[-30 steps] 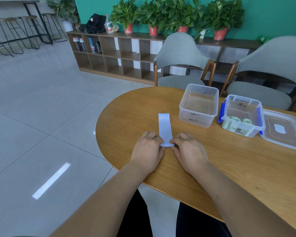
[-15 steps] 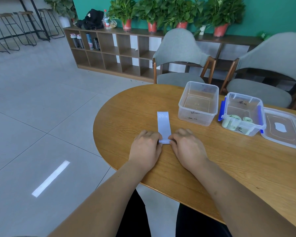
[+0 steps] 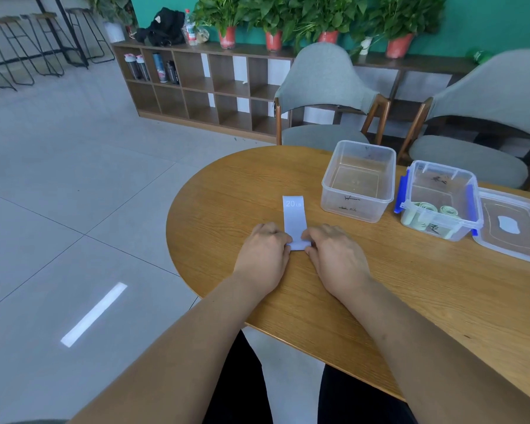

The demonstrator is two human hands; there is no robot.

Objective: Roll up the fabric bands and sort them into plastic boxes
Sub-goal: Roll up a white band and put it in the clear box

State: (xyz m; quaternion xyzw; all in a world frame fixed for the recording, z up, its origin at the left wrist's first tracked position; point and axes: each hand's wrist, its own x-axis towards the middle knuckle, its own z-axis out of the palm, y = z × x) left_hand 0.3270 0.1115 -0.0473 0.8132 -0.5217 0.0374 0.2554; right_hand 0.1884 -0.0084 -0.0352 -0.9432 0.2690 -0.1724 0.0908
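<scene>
Head view: the left hand (image 3: 265, 252) and right hand (image 3: 337, 255) are working side by side at the near end of a pale lilac fabric band (image 3: 294, 215) marked "20 LB", which is lying lengthwise on the table (image 3: 227, 194). Both hands are grasping that near end, with fingers curled over it and thumbs tucked underneath. Compared with a second ago, the flat stretch of band beyond the knuckles is showing slightly shorter, and the hands are sitting a little further along it. This suggests the roll is growing, with most of the band still to be wound. To the right, an empty clear box (image 3: 357, 206) is standing just beside the band's far end. A blue-clipped box (image 3: 441, 182) next to it is already holding green rolls (image 3: 447, 210), and its lid (image 3: 511, 228) is lying alongside
</scene>
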